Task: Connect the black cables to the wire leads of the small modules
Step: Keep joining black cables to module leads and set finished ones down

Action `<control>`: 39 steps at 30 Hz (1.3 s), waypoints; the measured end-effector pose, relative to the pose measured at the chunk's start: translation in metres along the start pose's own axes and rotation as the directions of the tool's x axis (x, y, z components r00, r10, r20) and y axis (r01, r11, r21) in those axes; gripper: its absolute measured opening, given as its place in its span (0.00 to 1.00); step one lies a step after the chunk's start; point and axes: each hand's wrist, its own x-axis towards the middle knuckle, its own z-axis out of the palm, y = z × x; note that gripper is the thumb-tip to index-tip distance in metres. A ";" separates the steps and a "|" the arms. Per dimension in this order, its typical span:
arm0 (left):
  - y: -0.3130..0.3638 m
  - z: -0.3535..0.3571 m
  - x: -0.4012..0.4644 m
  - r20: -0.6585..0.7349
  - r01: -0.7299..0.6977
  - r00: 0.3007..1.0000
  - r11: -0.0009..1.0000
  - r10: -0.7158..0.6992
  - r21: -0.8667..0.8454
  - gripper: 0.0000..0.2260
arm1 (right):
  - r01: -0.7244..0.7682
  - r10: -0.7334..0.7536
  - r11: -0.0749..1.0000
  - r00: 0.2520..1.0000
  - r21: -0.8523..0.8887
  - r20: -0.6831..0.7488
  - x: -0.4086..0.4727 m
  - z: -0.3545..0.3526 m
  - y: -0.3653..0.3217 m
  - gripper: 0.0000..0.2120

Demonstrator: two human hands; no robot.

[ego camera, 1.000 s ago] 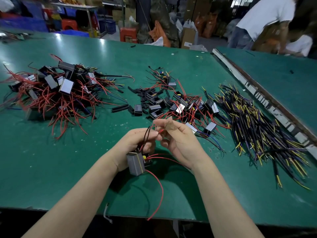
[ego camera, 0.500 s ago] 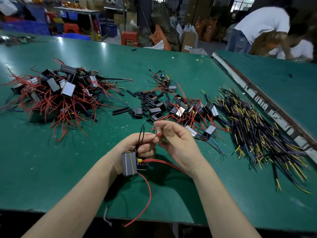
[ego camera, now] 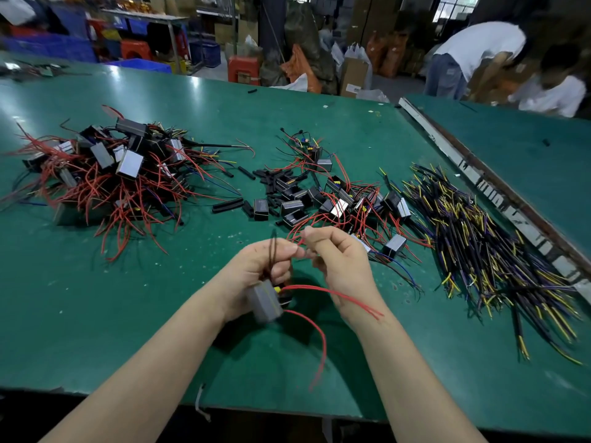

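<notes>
Near the front edge of the green tabletop [ego camera: 80,314], both hands are raised just above the surface, fingertips meeting. The left hand [ego camera: 262,270] is curled around a small grey module [ego camera: 265,300], which hangs below its palm, and its thumb and forefinger pinch thin dark leads [ego camera: 272,251] that stand up from the fist. The right hand [ego camera: 339,260] pinches a wire end against the left fingertips; the exact contact is blurred. Two red leads [ego camera: 335,294] run from the module, one across the right wrist, the other looping down toward the front edge.

Toward the left edge lies a heap of modules [ego camera: 105,174] tangled in red wire. At mid-table, beyond the hands, sits a smaller cluster of modules [ego camera: 339,203] beside scattered black sleeves [ego camera: 228,204]. Toward the right edge a spread of black cables [ego camera: 486,251] with yellow tips lies beside a metal strip [ego camera: 479,177] that borders a second table.
</notes>
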 end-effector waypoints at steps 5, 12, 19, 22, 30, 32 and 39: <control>-0.016 -0.001 0.005 -0.013 -0.361 0.819 0.532 0.574 0.766 0.07 | -0.053 0.003 0.950 0.987 -0.309 -0.158 0.001 -0.001 0.005 0.11; -0.015 -0.009 0.008 -0.135 -0.257 0.841 0.607 0.524 0.752 0.09 | -0.132 0.105 0.926 0.990 -0.353 -0.094 0.002 -0.003 0.005 0.08; -0.010 -0.026 0.018 -0.281 -0.253 0.759 0.664 0.587 0.703 0.06 | -0.004 -0.038 0.885 0.996 -0.466 -0.082 0.020 0.004 -0.006 0.04; -0.010 -0.028 0.020 -0.258 -0.280 0.727 0.618 0.637 0.735 0.07 | 0.156 -0.161 0.695 0.985 -0.701 0.060 0.053 0.018 -0.016 0.07; -0.008 -0.032 0.023 -0.363 -0.291 0.703 0.713 0.612 0.638 0.06 | 0.400 0.119 -0.042 0.912 -0.915 0.393 0.155 0.046 -0.022 0.14; -0.009 -0.032 0.024 -0.371 -0.290 0.694 0.712 0.617 0.640 0.07 | 0.408 0.177 -0.216 0.910 -0.887 0.376 0.168 0.046 -0.018 0.15; -0.009 -0.029 0.023 -0.345 -0.303 0.741 0.745 0.577 0.594 0.08 | 0.389 0.186 -0.372 0.921 -0.842 0.344 0.172 0.053 0.006 0.13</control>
